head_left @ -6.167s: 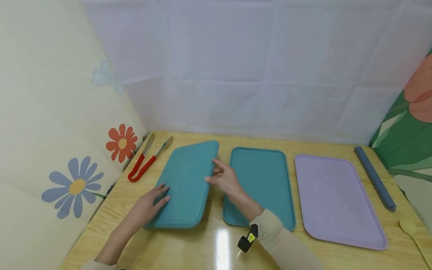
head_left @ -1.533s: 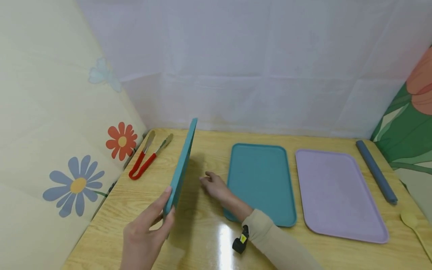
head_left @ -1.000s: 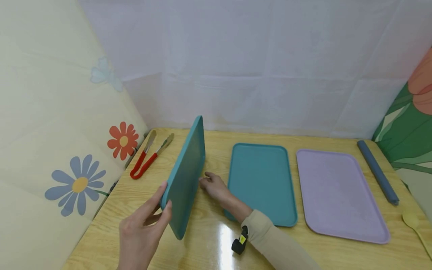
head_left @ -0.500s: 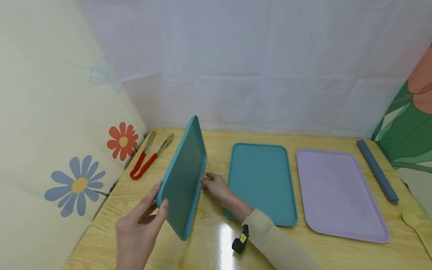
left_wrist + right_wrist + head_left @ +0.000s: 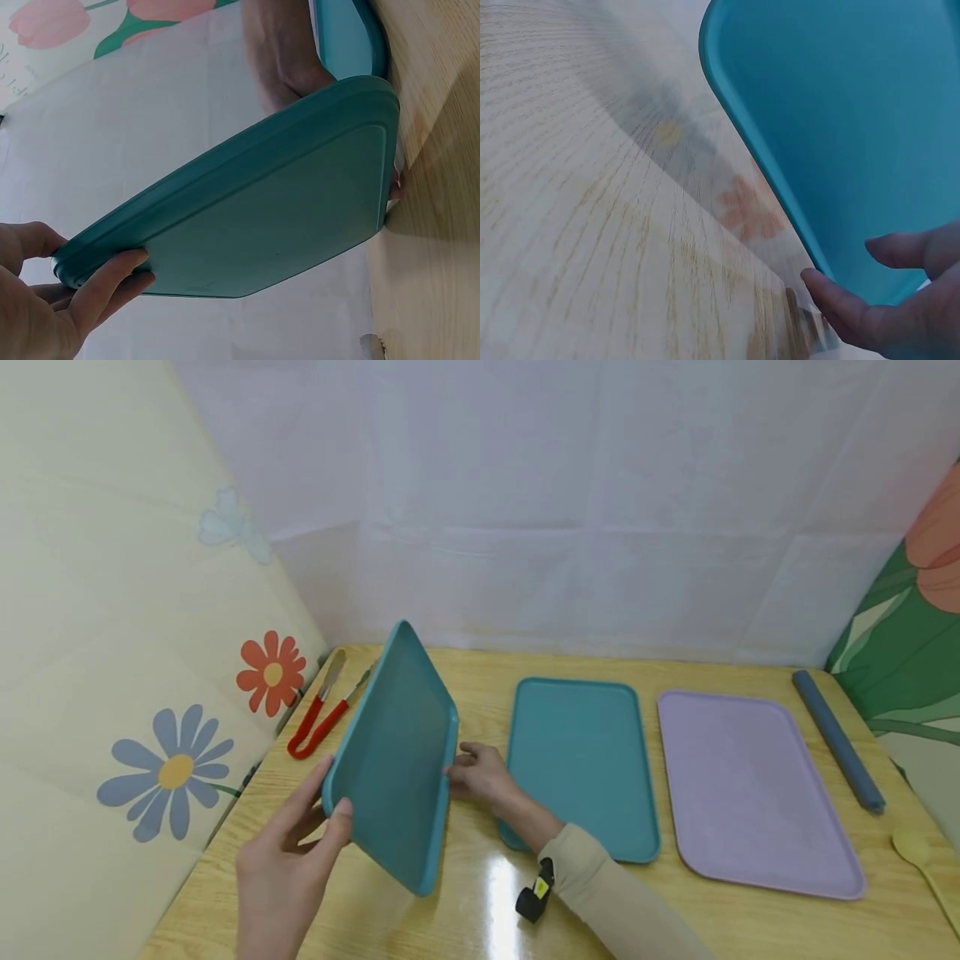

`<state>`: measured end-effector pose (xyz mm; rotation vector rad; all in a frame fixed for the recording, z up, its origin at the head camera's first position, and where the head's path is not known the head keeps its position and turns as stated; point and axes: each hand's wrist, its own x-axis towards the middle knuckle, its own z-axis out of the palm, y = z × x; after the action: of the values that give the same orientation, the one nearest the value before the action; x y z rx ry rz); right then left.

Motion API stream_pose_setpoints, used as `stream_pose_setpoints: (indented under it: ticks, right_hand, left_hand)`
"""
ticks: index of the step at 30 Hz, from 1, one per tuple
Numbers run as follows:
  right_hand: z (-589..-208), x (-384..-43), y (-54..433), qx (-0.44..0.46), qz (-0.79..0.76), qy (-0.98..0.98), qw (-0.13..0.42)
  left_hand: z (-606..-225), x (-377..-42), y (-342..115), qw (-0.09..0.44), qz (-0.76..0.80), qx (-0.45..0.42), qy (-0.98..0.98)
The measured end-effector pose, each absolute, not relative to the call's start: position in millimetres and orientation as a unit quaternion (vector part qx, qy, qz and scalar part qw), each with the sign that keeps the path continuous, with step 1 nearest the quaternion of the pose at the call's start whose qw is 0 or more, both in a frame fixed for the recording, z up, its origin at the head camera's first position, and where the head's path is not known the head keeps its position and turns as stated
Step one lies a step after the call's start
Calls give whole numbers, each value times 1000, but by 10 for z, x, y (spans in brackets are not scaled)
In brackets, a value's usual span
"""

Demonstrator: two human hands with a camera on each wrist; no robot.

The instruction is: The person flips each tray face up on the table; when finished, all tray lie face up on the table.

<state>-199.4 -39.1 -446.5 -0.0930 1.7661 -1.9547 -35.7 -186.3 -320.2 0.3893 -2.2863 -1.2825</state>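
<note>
A teal rectangular tray [image 5: 397, 760] stands steeply tilted, its left side raised and its inner face turned right. My left hand [image 5: 285, 860] pinches that raised rim, thumb on the inner side and fingers behind on the underside [image 5: 270, 210]. At the low rim is my right hand [image 5: 487, 781]. In the right wrist view a fingertip [image 5: 814, 277] meets the rim from outside, while the thumb [image 5: 900, 249] hovers over the inner face. A second teal tray [image 5: 581, 760] lies flat, partly behind the right forearm. To its right lies a lilac tray [image 5: 753, 793].
Red-handled tongs [image 5: 318, 727] lie at the back left, their tips partly behind the raised tray. A blue-grey roll [image 5: 838, 742] and a yellow spoon [image 5: 911, 847] lie along the right edge. A white cloth [image 5: 525, 510] hangs behind the wooden table [image 5: 480, 693].
Since 6.2 s ago, the tray has turned from underside up to near upright. Lately my left hand has moved left, leaning it over so the inner face shows more, its low rim meeting my right hand.
</note>
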Motion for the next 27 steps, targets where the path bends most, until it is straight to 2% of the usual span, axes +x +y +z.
stream_pose_setpoints:
  ticks: [9,17,27]
  right_hand:
    - [-4469,-2008,-377,-2,-706,656,265]
    - [-4501,-1994,-351,4,-702,658,273]
    - [-4506,-1962,-288,-4,-678,677,288]
  left_hand:
    - [-3120,-316,-1908,192,-472,164,-845]
    - [-3085,-334,-1999,144,-495,109,-850]
    - [-3052,-499,-2203,3,-531,85,-843]
